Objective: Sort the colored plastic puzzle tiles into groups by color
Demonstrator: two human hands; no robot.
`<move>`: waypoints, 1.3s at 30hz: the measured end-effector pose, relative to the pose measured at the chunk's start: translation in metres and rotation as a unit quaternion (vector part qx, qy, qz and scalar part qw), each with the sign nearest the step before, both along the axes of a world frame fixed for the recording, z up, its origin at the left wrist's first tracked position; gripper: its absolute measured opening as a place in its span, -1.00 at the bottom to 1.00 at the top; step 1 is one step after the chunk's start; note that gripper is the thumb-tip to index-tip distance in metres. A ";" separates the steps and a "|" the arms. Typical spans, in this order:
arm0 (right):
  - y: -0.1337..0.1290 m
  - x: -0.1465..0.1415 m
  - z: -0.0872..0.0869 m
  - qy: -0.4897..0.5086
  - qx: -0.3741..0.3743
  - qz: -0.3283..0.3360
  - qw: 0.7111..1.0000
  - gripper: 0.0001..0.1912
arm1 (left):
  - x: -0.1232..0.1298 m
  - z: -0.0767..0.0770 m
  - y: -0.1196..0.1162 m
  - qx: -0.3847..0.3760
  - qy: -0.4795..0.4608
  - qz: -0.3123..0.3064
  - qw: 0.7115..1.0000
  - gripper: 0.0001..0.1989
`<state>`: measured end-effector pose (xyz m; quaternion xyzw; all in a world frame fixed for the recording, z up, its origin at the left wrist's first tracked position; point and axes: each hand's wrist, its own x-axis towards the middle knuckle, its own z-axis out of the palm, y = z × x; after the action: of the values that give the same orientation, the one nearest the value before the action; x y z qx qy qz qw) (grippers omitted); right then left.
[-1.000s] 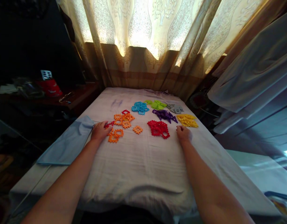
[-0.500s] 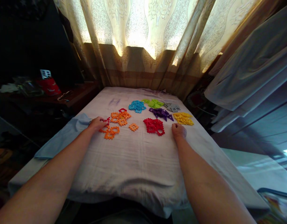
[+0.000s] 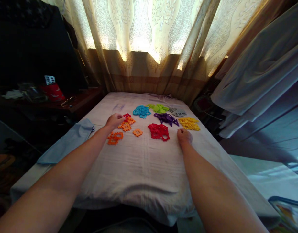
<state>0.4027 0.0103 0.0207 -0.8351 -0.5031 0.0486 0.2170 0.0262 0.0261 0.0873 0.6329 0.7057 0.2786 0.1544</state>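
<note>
My left hand (image 3: 115, 120) reaches over the left group of pieces, its fingers closed at the edge of a red interlocking plastic piece (image 3: 127, 115). Beneath and beside it lie orange square pieces (image 3: 126, 127), some partly covered by the hand. A single orange piece (image 3: 137, 132) lies apart on the cloth. In a loose fist, my right hand (image 3: 184, 135) rests on the cloth, with no piece showing in it. It is nearest to the pile of red pieces (image 3: 159, 131) on its left and the yellow pile (image 3: 189, 123) just beyond.
Farther back lie blue (image 3: 141, 111), lime green (image 3: 159, 108), grey (image 3: 177, 112) and purple (image 3: 166, 118) piles. A light blue folded cloth (image 3: 66, 144) lies at the left edge. Behind the cloth-covered table hangs a curtain (image 3: 144, 71); clothes (image 3: 258, 68) hang at right.
My left hand has moved right and away from me, from the left edge of the orange pieces to the red piece behind them. My right hand stays in place.
</note>
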 end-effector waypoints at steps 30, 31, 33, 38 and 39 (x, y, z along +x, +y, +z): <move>0.001 -0.003 -0.008 0.038 0.009 0.015 0.999 -0.67 | 0.046 -0.005 0.070 0.001 0.207 -0.019 0.978 -0.70; 0.002 -0.004 -0.008 0.036 0.009 0.017 0.999 -0.67 | 0.032 -0.001 0.079 -0.013 0.210 0.003 0.978 -0.67; 0.003 -0.005 -0.007 0.033 0.008 0.019 0.999 -0.67 | 0.010 0.003 0.095 -0.050 0.216 0.035 0.974 -0.64; 0.003 -0.008 -0.004 0.030 -0.004 0.016 0.999 -0.67 | -0.011 -0.007 0.118 -0.132 0.227 0.043 0.964 -0.72; 0.003 -0.008 -0.004 0.031 -0.006 0.017 0.999 -0.67 | -0.011 -0.010 0.121 -0.145 0.227 0.040 0.962 -0.72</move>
<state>0.3944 0.0133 0.0168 -0.8260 -0.5097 0.0806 0.2268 0.0155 0.1471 0.0773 0.6216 0.7798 0.0281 0.0689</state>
